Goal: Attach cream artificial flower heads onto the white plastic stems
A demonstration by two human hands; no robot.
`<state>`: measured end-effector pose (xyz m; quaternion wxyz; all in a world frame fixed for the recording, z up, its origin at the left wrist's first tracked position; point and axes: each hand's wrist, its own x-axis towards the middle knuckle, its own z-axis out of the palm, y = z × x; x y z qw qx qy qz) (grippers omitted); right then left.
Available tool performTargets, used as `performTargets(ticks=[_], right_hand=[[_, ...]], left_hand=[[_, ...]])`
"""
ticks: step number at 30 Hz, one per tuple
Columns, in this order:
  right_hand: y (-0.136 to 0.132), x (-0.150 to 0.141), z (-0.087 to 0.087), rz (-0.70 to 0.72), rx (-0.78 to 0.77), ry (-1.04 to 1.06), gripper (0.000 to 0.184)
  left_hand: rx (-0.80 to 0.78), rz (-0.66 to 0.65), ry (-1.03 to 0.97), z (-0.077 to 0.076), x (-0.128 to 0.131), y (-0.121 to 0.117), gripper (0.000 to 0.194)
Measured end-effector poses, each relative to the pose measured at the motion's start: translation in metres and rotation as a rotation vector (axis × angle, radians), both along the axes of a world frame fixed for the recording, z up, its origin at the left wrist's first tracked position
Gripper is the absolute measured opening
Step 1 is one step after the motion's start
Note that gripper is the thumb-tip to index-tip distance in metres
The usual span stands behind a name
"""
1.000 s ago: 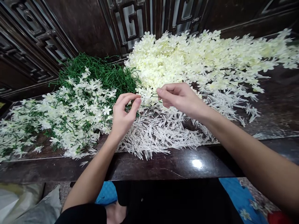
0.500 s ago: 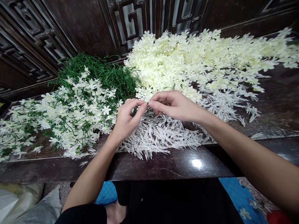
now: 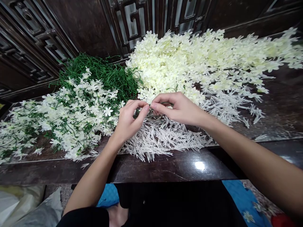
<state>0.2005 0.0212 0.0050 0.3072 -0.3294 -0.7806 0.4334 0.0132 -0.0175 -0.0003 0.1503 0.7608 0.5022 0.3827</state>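
Note:
My left hand (image 3: 132,116) and my right hand (image 3: 176,105) meet fingertip to fingertip above a heap of white stamens (image 3: 163,135). The right thumb and forefinger pinch a thin green plastic stem (image 3: 167,103), part of which shows inside the curled fingers. My left thumb and forefinger are pressed together at the same spot; the tiny piece between them is mostly hidden. Left of the hands lie white artificial flowers on green stems (image 3: 78,110). Behind them is a pile of loose green stems (image 3: 101,72). Cream flower petals (image 3: 180,63) are heaped beyond the right hand.
Everything lies on a dark wooden bench (image 3: 175,170) with a carved wooden back (image 3: 132,19). More white stamens (image 3: 224,105) are scattered to the right. Pale sacks (image 3: 21,201) stand on the floor at the lower left. Blue mat (image 3: 243,198) shows beside my legs.
Both hands stay almost in place, fingertips together. My right fingers have shifted slightly, and more of the green stem shows inside them.

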Motion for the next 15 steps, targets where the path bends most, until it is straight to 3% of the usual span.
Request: performTargets(ticks=[3,5,9,12,15], right_hand=[[0.003,0.001,0.000,-0.147,0.086,0.028,0.020],[0.006,0.003,-0.001,-0.326,0.185,0.022,0.017],[0.014,0.009,-0.002,-0.634,0.397,-0.065,0.013],[0.017,0.012,-0.005,-0.557,0.431,-0.090,0.012],[0.017,0.012,-0.012,-0.257,0.448,-0.169,0.011]], left_hand=[[-0.048,0.014,0.008,0.000,-0.002,0.001,0.010],[-0.067,0.024,0.054,-0.001,-0.004,0.002,0.012],[-0.061,0.089,0.235,-0.008,-0.011,0.004,0.034],[-0.059,0.095,0.295,-0.011,-0.015,0.005,0.044],[-0.044,0.070,0.290,-0.011,-0.019,0.008,0.050]])
